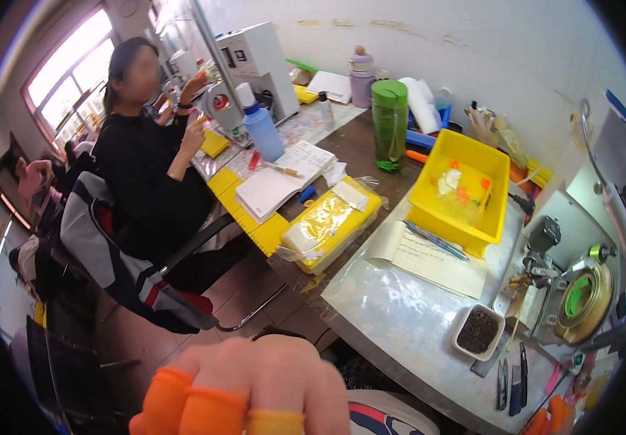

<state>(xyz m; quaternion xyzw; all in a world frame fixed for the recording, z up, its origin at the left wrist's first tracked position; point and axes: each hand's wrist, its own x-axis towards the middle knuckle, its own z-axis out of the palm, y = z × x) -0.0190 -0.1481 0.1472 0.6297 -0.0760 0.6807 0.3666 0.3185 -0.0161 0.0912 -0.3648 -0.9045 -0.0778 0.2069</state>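
Observation:
Close to the camera at the bottom middle is my left hand (262, 384), its knuckles up and fingers curled down. Orange and yellow finger cots (215, 409) cover several of the fingers; whatever the palm side may hold is hidden. At the lower right edge, orange-covered fingertips of my right hand (556, 415) come into view, mostly cut off. Near them on the metal-topped bench (393, 319) lie snips (502, 384) and dark-handled slim tools (519, 380). A white dish (500, 339) of dark granules sits just beyond these.
A grinding-type machine (581, 301) stands at the right. Farther back are a yellow bin (498, 225), an open notebook (436, 264), a wrapped yellow box (331, 225), a green bottle (390, 127) and a blue squeeze bottle (262, 130). A seated co-worker (146, 152) works at the left.

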